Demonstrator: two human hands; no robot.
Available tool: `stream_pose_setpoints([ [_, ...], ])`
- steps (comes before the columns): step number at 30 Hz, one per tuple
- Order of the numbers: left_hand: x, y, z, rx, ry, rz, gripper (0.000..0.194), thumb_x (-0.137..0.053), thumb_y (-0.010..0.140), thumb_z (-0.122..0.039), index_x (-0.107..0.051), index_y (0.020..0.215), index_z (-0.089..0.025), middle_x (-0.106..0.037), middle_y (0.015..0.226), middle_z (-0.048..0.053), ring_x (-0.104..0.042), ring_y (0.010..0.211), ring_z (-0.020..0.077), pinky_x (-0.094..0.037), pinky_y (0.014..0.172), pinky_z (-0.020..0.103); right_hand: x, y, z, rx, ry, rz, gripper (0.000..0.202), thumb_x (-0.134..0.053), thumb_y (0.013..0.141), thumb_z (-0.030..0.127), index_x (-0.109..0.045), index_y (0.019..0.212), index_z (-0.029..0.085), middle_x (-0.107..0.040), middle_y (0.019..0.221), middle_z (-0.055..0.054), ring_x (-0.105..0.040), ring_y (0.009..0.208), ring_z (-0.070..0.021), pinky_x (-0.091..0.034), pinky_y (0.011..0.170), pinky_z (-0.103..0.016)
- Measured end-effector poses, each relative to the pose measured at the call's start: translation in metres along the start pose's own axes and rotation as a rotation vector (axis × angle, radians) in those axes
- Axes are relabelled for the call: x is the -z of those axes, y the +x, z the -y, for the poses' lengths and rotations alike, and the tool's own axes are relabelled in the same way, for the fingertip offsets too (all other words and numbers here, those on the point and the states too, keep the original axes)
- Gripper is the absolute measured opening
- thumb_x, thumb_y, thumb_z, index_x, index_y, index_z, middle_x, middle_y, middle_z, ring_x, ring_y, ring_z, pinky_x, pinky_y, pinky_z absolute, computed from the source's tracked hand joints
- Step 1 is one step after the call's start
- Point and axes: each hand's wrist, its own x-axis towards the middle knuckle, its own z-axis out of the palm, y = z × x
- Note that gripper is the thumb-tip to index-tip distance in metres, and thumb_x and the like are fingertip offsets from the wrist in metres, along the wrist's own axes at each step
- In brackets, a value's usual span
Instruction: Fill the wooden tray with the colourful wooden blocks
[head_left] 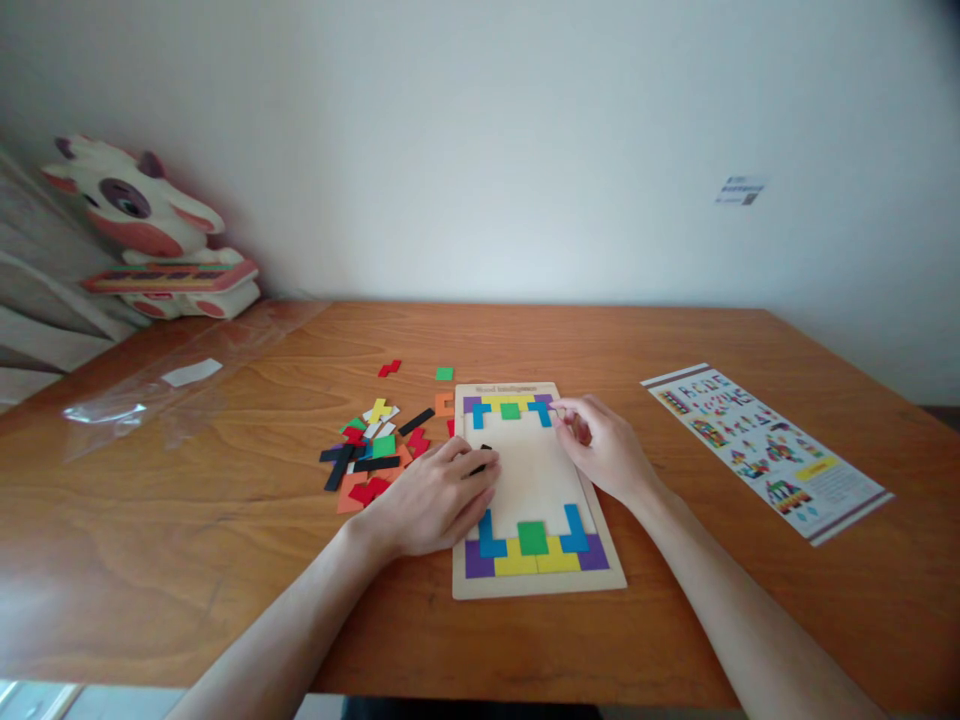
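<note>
A wooden puzzle board (525, 465) lies upright in front of me, with purple, yellow, blue and green pieces fitted along its far and near ends. My left hand (442, 490) reaches over the board's left edge, a black puzzle piece (482, 464) between its fingers; they partly cover it. At the far right corner, my right hand (607, 445) has thumb and forefinger curled together beside a blue piece (540, 412). Whether anything is pinched there is hidden. A green square (533, 538) sits at the near end between two blue L-shaped pieces.
Loose coloured pieces (384, 446) are heaped left of the board, with a red piece (390, 368) and a green square (445, 374) behind. A printed pattern sheet (765, 450) lies to the right. Clear plastic wrapping (165, 400) and a cow toy keyboard (172, 278) are at the left.
</note>
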Motion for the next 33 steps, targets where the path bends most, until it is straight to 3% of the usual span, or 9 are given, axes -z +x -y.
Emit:
stream_pose_setpoints([
  [5,0.000,-0.005,0.009,-0.030,0.077,-0.050,0.029,-0.044,0.099,-0.023,-0.067,0.115,-0.015,-0.069,0.124,0.011,-0.060,0.099,0.0248,-0.055,0.090,0.041,-0.001,0.000,-0.002,0.007,-0.003,0.016,0.021,-0.052,0.094,0.031,-0.064,0.107,0.021,-0.065,0.088,-0.005,-0.057,0.060,-0.0151,-0.048,0.065,-0.032],
  [12,0.004,-0.005,0.012,0.057,0.182,-0.031,0.027,-0.047,0.099,-0.029,-0.071,0.098,-0.016,-0.072,0.109,0.011,-0.063,0.097,0.0259,-0.056,0.085,0.042,-0.003,-0.002,-0.004,-0.007,-0.002,0.065,0.018,-0.053,0.093,0.028,-0.066,0.104,0.021,-0.065,0.090,-0.004,-0.056,0.062,-0.0149,-0.048,0.064,-0.031],
  [16,0.002,-0.006,0.014,0.129,0.210,-0.031,0.033,-0.054,0.096,-0.041,-0.069,0.111,-0.017,-0.067,0.119,0.013,-0.060,0.106,0.0297,-0.055,0.090,0.046,-0.004,-0.002,-0.004,-0.004,0.001,0.071,0.018,-0.053,0.093,0.028,-0.066,0.104,0.021,-0.065,0.090,-0.004,-0.056,0.061,-0.0145,-0.048,0.065,-0.031],
  [20,0.000,-0.007,0.017,0.171,0.228,-0.092,0.032,-0.054,0.096,-0.035,-0.066,0.118,-0.014,-0.067,0.116,0.014,-0.061,0.105,0.0288,-0.056,0.088,0.044,-0.003,-0.002,-0.004,-0.004,0.000,0.082,0.018,-0.054,0.093,0.027,-0.066,0.104,0.020,-0.065,0.090,-0.004,-0.056,0.061,-0.0140,-0.047,0.064,-0.031],
  [27,0.001,-0.006,0.014,-0.039,0.131,-0.182,0.019,-0.052,0.097,-0.023,-0.070,0.095,-0.018,-0.072,0.085,0.005,-0.066,0.082,0.0181,-0.056,0.075,0.030,-0.006,-0.002,-0.005,-0.001,0.000,0.088,0.018,-0.054,0.093,0.027,-0.067,0.105,0.021,-0.064,0.090,-0.004,-0.058,0.066,-0.0149,-0.048,0.066,-0.030],
  [30,0.000,-0.008,0.014,-0.031,0.165,-0.180,0.021,-0.051,0.098,-0.028,-0.070,0.096,-0.020,-0.073,0.080,0.004,-0.066,0.077,0.0178,-0.056,0.071,0.029,-0.006,-0.002,-0.006,-0.004,0.001,0.088,0.018,-0.054,0.092,0.026,-0.067,0.105,0.021,-0.064,0.091,-0.004,-0.059,0.066,-0.0147,-0.048,0.066,-0.030],
  [33,-0.001,-0.009,0.017,0.021,0.182,-0.169,0.022,-0.051,0.098,-0.031,-0.071,0.099,-0.020,-0.075,0.089,0.006,-0.068,0.083,0.0189,-0.057,0.076,0.030,-0.006,-0.003,-0.006,-0.004,0.004,0.086,0.018,-0.055,0.092,0.026,-0.067,0.105,0.021,-0.065,0.091,-0.004,-0.059,0.066,-0.0145,-0.049,0.065,-0.029],
])
